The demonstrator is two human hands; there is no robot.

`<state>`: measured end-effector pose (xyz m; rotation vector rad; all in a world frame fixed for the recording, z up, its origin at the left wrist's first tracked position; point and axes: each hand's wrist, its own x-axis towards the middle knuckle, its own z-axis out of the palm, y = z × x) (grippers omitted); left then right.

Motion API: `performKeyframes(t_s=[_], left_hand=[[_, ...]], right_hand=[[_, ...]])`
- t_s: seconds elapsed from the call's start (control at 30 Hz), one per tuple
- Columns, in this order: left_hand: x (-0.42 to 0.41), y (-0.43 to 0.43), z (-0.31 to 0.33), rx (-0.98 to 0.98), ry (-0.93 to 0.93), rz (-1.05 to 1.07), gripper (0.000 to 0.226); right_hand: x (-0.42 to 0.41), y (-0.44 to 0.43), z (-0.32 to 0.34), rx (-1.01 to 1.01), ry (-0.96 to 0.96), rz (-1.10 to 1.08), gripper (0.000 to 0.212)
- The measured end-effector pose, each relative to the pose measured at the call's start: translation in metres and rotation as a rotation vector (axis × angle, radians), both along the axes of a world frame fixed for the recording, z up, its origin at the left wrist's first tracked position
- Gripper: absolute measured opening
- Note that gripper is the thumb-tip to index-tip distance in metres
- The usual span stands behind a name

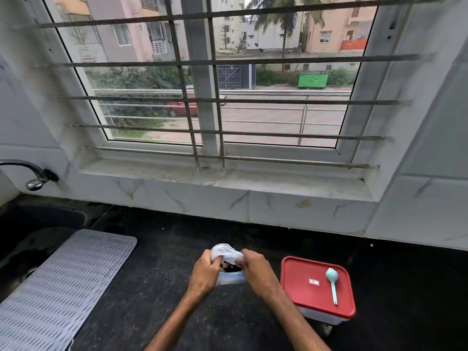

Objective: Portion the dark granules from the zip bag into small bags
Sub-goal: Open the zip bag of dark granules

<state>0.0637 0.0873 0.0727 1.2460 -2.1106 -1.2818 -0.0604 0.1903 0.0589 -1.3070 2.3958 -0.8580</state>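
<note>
A white zip bag stands on the black counter in front of me. Both hands hold its mouth apart, and dark granules show inside the opening. My left hand pinches the bag's left edge. My right hand pinches the right edge. A pale blue strip of the bag shows below the opening. I see no small bags.
A box with a red lid sits right of the hands, with a light blue scoop lying on it. A grey ribbed mat lies at the left beside a dark sink and tap. A barred window rises behind.
</note>
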Motion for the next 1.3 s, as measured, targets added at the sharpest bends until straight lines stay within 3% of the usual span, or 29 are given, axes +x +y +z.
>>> performKeyframes(t_s=[0.1, 0.23, 0.33, 0.47, 0.53, 0.63, 0.73, 0.83, 0.87, 0.93, 1.0, 1.07, 1.2, 1.3], left_hand=[[-0.004, 0.004, -0.004, 0.041, 0.041, 0.049, 0.009], [-0.015, 0.011, -0.005, 0.263, 0.238, 0.129, 0.011], [-0.008, 0.006, -0.004, 0.273, 0.243, 0.024, 0.015], [0.006, -0.005, -0.003, 0.074, 0.129, -0.272, 0.044], [0.002, -0.007, -0.002, -0.088, -0.003, -0.329, 0.038], [-0.007, -0.005, -0.001, -0.236, -0.124, -0.167, 0.012], [-0.011, -0.003, -0.002, -0.187, -0.106, 0.092, 0.013], [-0.014, 0.002, -0.004, -0.056, -0.033, 0.199, 0.017], [-0.016, 0.003, -0.004, -0.032, -0.013, 0.222, 0.018], [-0.017, 0.003, -0.006, 0.002, 0.043, 0.262, 0.022], [-0.016, 0.0, -0.007, 0.027, 0.084, 0.276, 0.027], [-0.011, -0.005, -0.01, 0.028, 0.079, 0.226, 0.029], [-0.004, -0.007, -0.016, -0.043, 0.047, 0.036, 0.018], [0.0, -0.01, -0.013, -0.098, 0.105, -0.001, 0.006]], right_hand=[[0.002, -0.004, -0.007, -0.033, -0.168, -0.155, 0.018], [0.017, -0.012, -0.008, -0.186, -0.611, -0.249, 0.023], [0.014, -0.008, 0.0, -0.182, -0.805, -0.23, 0.016], [-0.001, 0.0, -0.002, -0.066, -0.63, -0.081, 0.014], [-0.001, -0.001, -0.003, -0.045, -0.522, -0.03, 0.013], [0.005, -0.007, -0.01, -0.047, -0.397, -0.006, 0.021], [0.012, -0.004, -0.017, -0.056, -0.297, -0.206, 0.033], [0.02, -0.001, -0.015, -0.05, -0.202, -0.326, 0.006], [0.022, -0.002, -0.015, -0.046, -0.217, -0.324, 0.01], [0.023, -0.004, -0.018, -0.059, -0.355, -0.28, 0.016], [0.022, -0.004, -0.014, -0.041, -0.652, -0.216, 0.023], [0.021, -0.002, -0.01, 0.041, -0.731, -0.165, 0.026], [0.013, 0.001, -0.016, 0.137, -0.345, -0.093, 0.025], [0.019, -0.002, -0.009, 0.037, -0.326, 0.042, 0.034]])
